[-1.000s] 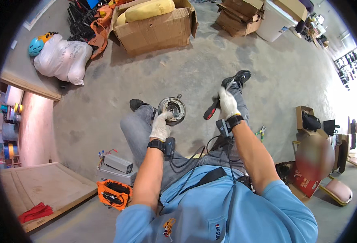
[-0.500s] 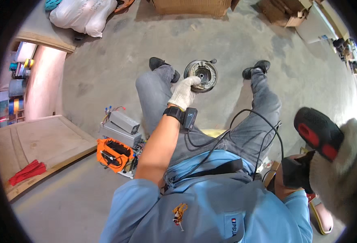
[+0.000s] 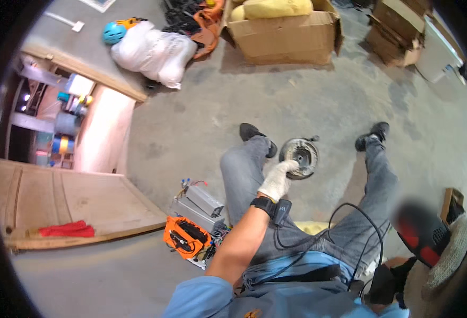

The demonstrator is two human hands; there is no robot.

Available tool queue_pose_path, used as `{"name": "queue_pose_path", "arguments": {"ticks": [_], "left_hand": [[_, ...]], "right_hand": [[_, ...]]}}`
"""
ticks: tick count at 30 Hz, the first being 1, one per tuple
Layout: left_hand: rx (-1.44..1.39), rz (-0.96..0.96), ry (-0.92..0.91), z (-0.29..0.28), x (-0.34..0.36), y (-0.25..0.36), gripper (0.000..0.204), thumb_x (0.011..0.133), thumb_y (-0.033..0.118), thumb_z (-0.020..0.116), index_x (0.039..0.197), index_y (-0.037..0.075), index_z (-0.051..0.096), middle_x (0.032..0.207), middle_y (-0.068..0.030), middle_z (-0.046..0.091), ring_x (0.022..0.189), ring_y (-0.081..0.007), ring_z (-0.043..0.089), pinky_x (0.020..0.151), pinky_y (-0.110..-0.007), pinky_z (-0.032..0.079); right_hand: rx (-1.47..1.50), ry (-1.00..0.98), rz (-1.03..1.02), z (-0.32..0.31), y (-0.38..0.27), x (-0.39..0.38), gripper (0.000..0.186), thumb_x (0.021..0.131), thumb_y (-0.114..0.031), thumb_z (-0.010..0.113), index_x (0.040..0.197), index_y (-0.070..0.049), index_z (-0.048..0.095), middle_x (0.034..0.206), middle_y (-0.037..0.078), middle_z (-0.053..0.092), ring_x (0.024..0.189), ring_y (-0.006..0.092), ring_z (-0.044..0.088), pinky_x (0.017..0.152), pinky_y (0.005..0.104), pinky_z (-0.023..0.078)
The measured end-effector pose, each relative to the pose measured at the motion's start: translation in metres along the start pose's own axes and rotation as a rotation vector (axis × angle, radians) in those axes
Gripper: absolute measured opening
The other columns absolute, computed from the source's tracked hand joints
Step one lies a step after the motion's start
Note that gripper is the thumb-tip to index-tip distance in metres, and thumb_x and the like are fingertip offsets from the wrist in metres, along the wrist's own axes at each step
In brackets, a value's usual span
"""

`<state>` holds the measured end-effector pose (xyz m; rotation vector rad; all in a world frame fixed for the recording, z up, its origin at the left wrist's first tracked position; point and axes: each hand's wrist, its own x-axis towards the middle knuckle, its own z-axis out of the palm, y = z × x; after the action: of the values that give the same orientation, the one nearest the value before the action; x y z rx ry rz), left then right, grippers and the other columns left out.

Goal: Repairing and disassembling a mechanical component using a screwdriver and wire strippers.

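My left hand [image 3: 277,181], in a white knitted glove, is closed on the near side of a round metal drum brake [image 3: 308,165]. Its thumb and fingers reach in toward the hub at the centre, and curved shoes line the inside of the ring. The part sits between my spread legs, its open face upward. At the right edge my gloved right hand [image 3: 452,254] is closed around a black-and-red power tool [image 3: 421,233], raised near the camera. Blur softens the tool's front, and most of the right fingers are hidden. Black cables run from a small box on my left wrist.
Left of my leg lie silver metal boxes [image 3: 204,201] and an orange plastic case [image 3: 183,236]. A wooden panel [image 3: 122,201] bears a red cloth [image 3: 69,229]. Farther off are a white sack [image 3: 156,55], a cardboard box [image 3: 284,42] and a white bin [image 3: 439,50].
The view has shifted, so the scene sits lower and farther right, with more of the far floor showing. My left hand still grips the drum brake, and my right still has the power tool.
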<state>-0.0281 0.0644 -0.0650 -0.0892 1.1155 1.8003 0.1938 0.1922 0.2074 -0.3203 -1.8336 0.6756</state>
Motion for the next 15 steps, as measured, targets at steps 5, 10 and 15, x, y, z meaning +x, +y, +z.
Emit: {"name": "queue_pose_path", "arguments": {"ticks": [5,10,15], "left_hand": [[0.127,-0.212,-0.041,0.004,-0.011,0.020,0.048,0.092,0.000,0.058,0.140,-0.001,0.056,0.121,-0.0110,0.073,0.112,-0.0270,0.071,0.104,-0.046,0.058],[-0.020,-0.012,-0.098,0.008,-0.020,0.022,0.057,0.088,-0.005,0.055,0.144,0.002,0.055,0.134,-0.0149,0.066,0.123,-0.0282,0.067,0.100,-0.053,0.059],[0.111,-0.074,0.004,0.015,-0.006,0.014,0.042,0.091,0.001,0.060,0.133,0.004,0.060,0.119,-0.0125,0.070,0.107,-0.0273,0.072,0.090,-0.053,0.061]], "right_hand": [[-0.184,-0.117,-0.026,-0.036,0.005,-0.011,0.037,0.097,-0.018,0.071,0.130,-0.002,0.065,0.094,0.006,0.057,0.084,0.0166,0.056,0.069,0.0302,0.048],[-0.486,-0.100,-0.100,-0.035,0.012,-0.012,0.038,0.096,-0.017,0.073,0.131,-0.002,0.065,0.099,0.008,0.060,0.089,0.0183,0.060,0.073,0.0308,0.051],[-0.729,-0.126,-0.088,-0.046,0.002,-0.029,0.039,0.095,-0.015,0.075,0.131,-0.003,0.066,0.104,0.010,0.064,0.094,0.0199,0.065,0.076,0.0313,0.055]]}}
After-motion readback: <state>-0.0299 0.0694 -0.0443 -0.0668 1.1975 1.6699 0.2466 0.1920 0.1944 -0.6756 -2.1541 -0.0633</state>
